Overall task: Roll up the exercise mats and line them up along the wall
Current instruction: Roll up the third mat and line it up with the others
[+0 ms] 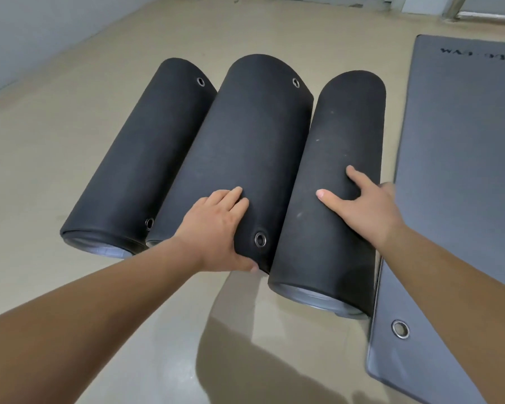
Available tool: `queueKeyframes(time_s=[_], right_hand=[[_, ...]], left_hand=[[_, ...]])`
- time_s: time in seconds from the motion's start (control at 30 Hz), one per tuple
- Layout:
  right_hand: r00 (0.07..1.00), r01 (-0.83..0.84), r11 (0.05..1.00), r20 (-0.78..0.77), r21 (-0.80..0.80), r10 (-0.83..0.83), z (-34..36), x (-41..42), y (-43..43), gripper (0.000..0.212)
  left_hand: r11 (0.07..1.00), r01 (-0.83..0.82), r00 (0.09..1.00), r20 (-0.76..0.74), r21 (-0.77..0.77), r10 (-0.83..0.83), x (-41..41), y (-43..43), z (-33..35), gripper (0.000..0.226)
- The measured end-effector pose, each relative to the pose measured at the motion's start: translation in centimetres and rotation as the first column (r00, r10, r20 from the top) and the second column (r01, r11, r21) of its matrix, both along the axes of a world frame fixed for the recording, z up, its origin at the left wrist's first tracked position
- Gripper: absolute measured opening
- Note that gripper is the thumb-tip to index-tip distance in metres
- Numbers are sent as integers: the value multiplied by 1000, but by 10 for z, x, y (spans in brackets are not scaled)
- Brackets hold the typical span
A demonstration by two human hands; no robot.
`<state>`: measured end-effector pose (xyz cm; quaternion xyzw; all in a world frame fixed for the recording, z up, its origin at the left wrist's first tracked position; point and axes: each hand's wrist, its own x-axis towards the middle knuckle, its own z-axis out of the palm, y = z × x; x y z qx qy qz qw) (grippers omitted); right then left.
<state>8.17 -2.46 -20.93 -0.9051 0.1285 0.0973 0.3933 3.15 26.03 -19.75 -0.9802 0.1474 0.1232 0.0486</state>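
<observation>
Three black rolled mats lie side by side on the beige floor: the left roll [134, 167], the middle roll [239, 141] and the right roll [341, 176]. My left hand [216, 228] grips the near end of the middle roll, thumb under its loose edge by a metal eyelet. My right hand [362, 205] rests on top of the right roll with its fingers spread and fairly straight. A grey mat [461, 170] lies flat and unrolled on the right, its edge touching the right roll.
A pale wall [27, 33] runs along the far left, some way beyond the left roll. Bare beige floor [70, 287] surrounds the rolls in front and to the left. A metal post [452, 7] stands at the far right top.
</observation>
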Motion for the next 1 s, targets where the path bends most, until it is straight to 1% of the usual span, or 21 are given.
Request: queueKeyframes(time_s=[0.03, 0.07, 0.1, 0.13, 0.17, 0.2, 0.23, 0.3, 0.37, 0.43, 0.47, 0.53, 0.6, 0.63, 0.7, 0.77, 0.83, 0.87, 0.9, 0.93, 1.0], right_hand=[[1000, -17, 999, 11, -51, 17, 1, 1, 8, 93], [999, -31, 994, 17, -107, 33, 4, 2, 15, 92], [999, -42, 986, 18, -158, 46, 6, 3, 21, 91], [998, -51, 978, 15, -200, 55, 8, 4, 26, 90], [998, -63, 971, 13, -232, 68, 10, 6, 29, 90], [997, -75, 964, 12, -256, 80, 10, 7, 31, 91], [996, -82, 959, 10, -270, 88, 10, 8, 32, 91], [995, -84, 958, 30, -274, 96, 9, 7, 33, 87], [991, -81, 963, 83, -256, 105, 8, 1, 29, 75], [988, -78, 978, 116, -195, 102, 1, -6, 18, 68], [990, -75, 988, 108, -138, 90, -3, -10, 10, 69], [999, -33, 998, 15, 60, 32, -9, -18, -1, 86], [985, 119, 953, -155, 277, -78, -10, -22, -6, 113], [969, 177, 919, -224, 353, -101, -10, -23, -5, 121], [963, 200, 867, -253, 456, -89, -10, -23, 1, 126], [973, 191, 847, -207, 496, -98, -13, -20, 8, 130], [977, 194, 841, -181, 506, -116, -17, -18, 13, 131], [976, 199, 836, -177, 512, -124, -17, -17, 15, 130], [975, 207, 833, -177, 513, -133, -19, -16, 14, 129], [977, 199, 835, -166, 513, -131, -20, -15, 14, 127], [981, 183, 835, -146, 518, -124, -20, -12, 16, 126]], left_hand=[[1000, 23, 999, -26, 12, -23, -2, 6, 0, 142], [999, 47, 998, -41, 18, -46, -5, 11, -2, 143], [997, 66, 997, -33, 29, -65, -8, 16, -5, 136], [996, 66, 998, 11, 60, -67, -11, 22, -9, 123], [994, 35, 995, 84, 108, -44, -14, 28, -13, 108], [988, -28, 988, 157, 150, 5, -17, 34, -15, 100], [980, -97, 980, 189, 173, 63, -19, 39, -14, 96], [978, -156, 975, 178, 139, 130, -21, 47, -15, 94], [986, -152, 976, 168, 69, 138, -21, 55, -21, 95], [992, -126, 984, 131, 8, 124, -21, 59, -24, 97], [991, -133, 983, 122, -26, 135, -20, 61, -27, 99], [983, -165, 978, 117, -82, 174, -20, 65, -32, 101], [973, -197, 968, 134, -121, 213, -19, 70, -33, 101], [966, -219, 964, 124, -135, 235, -19, 71, -31, 99], [962, -233, 967, 77, -140, 245, -21, 68, -23, 99], [954, -253, 967, -10, -161, 255, -23, 61, -15, 100], [907, -335, 942, -103, -257, 319, -22, 54, -6, 92], [870, -378, 926, -117, -316, 359, -20, 54, -4, 87], [838, -408, 911, -106, -362, 398, -18, 54, -3, 84], [820, -425, 899, -78, -384, 430, -17, 53, -2, 88], [830, -423, 893, -14, -364, 449, -16, 51, -1, 101]])
